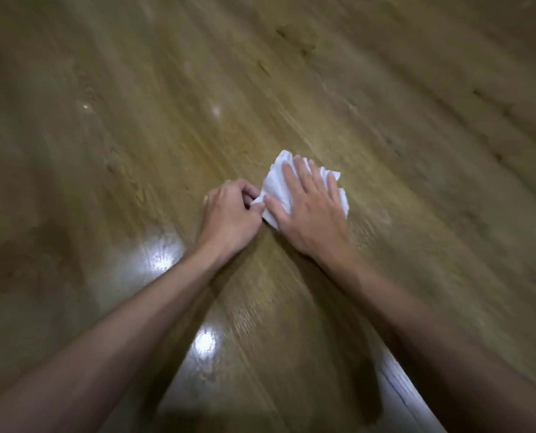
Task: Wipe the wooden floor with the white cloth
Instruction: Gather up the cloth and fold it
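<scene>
Seemingly mid-wipe, the white cloth [273, 185] is pressed to the wooden floor [385, 120] under the flat right hand [310, 210] and pinched at its corner by the left hand [229, 210], progress being untellable.

wooden floor [291, 89] open all around | obstacle: white edge [398, 389] (lower right)

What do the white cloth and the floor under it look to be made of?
White cloth: seems a thin, soft woven fabric or possibly paper towel; it creases into fine folds under the right hand, matte, no sheen. The left hand pinches its corner.
Floor: wood or wood-look laminate, brown with grain streaks and plank seams; its glossy finish shows in bright light reflections.
</scene>
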